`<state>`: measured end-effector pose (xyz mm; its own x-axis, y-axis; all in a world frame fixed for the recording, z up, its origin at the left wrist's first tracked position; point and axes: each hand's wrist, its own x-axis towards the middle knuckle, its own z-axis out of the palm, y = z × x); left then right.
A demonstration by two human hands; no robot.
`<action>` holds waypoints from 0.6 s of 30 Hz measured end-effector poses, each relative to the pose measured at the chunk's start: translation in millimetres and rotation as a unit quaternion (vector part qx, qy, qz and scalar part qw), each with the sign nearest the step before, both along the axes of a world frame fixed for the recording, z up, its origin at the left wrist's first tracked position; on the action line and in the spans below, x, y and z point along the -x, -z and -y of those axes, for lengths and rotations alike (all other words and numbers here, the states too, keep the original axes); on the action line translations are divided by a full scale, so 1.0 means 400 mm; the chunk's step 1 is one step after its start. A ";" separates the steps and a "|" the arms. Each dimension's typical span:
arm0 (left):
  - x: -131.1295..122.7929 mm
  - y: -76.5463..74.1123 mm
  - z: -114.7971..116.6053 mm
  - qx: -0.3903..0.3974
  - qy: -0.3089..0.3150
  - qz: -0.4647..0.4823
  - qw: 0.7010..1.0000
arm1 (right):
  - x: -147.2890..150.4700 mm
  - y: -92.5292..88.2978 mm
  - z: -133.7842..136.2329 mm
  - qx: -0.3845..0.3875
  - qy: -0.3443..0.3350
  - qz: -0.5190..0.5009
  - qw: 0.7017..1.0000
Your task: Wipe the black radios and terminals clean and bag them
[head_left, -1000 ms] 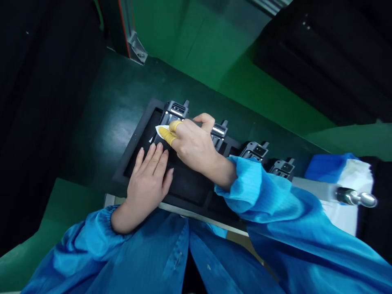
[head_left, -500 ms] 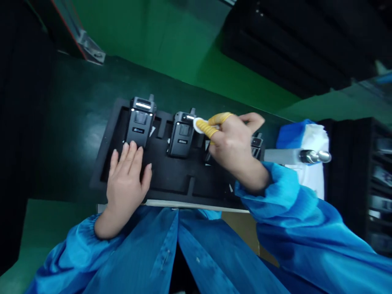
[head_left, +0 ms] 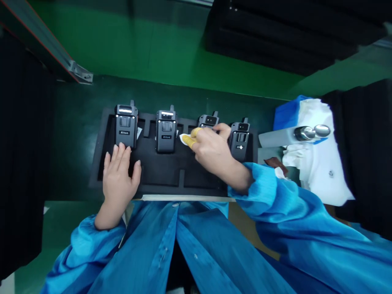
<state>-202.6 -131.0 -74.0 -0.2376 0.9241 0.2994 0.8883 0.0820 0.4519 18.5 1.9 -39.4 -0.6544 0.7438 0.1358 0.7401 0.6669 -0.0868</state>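
Several black handheld radios lie in a row in a black foam tray (head_left: 159, 175). My left hand (head_left: 120, 173) rests flat with its fingers spread, their tips at the lower edge of the leftmost radio (head_left: 125, 126). The second radio (head_left: 165, 134) lies to its right, untouched. Yellow covers are on fingers of my right hand (head_left: 211, 149), which pinches a small white pad (head_left: 184, 139) beside that radio. My right hand partly covers the third radio (head_left: 208, 120). At the right end lies the fourth radio (head_left: 239, 143), close to my right hand.
A clear bottle with a silver top (head_left: 278, 137) lies or leans at the right, by a blue and white packet (head_left: 289, 114) and white cloths or bags (head_left: 324, 171). Black stacked boxes (head_left: 275, 36) stand at the back right. A metal bracket (head_left: 81, 73) is at the back left.
The view has shifted and turned slightly. My right hand with the white pad has moved off the second radio's upper right corner, downward to its right side. My left hand stays by the leftmost radio.
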 end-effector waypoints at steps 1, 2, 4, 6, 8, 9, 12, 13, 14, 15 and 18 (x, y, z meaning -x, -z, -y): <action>0.002 0.001 0.001 0.003 0.000 -0.001 1.000 | -0.027 -0.007 0.000 0.020 0.047 -0.026 0.998; 0.003 0.001 0.001 0.005 0.001 -0.001 1.000 | -0.060 -0.017 -0.001 0.028 0.089 -0.050 0.994; 0.007 -0.005 0.002 0.010 0.002 0.001 1.000 | -0.138 -0.040 -0.004 0.010 0.157 -0.073 0.985; 0.008 -0.021 -0.002 0.012 0.000 0.008 1.000 | -0.225 -0.066 -0.004 -0.031 0.215 -0.053 0.975; 0.004 -0.047 -0.014 0.011 -0.020 0.014 1.000 | -0.307 -0.088 0.002 -0.055 0.292 -0.009 0.955; 0.001 -0.061 -0.022 0.017 -0.035 0.016 0.999 | -0.341 -0.095 0.006 -0.053 0.335 0.019 0.940; -0.017 -0.099 -0.057 0.055 -0.094 0.021 0.994 | -0.407 -0.093 0.020 -0.010 0.425 0.102 0.899; -0.023 -0.107 -0.070 0.071 -0.111 0.024 0.991 | -0.417 -0.084 0.023 0.007 0.438 0.121 0.891; -0.028 -0.113 -0.081 0.088 -0.125 0.026 0.988 | -0.422 -0.072 0.025 0.022 0.445 0.132 0.885; -0.032 -0.116 -0.091 0.102 -0.137 0.027 0.985 | -0.423 -0.059 0.026 0.033 0.449 0.135 0.882; -0.032 -0.112 -0.109 0.121 -0.151 0.036 0.980 | -0.419 -0.020 0.028 0.068 0.449 0.123 0.883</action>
<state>-189.7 -87.3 -29.4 -0.5244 0.8498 0.0533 0.7736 0.4494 0.4469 186.2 -9.1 -31.4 0.2094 0.9761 -0.0584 0.9726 -0.2017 0.1157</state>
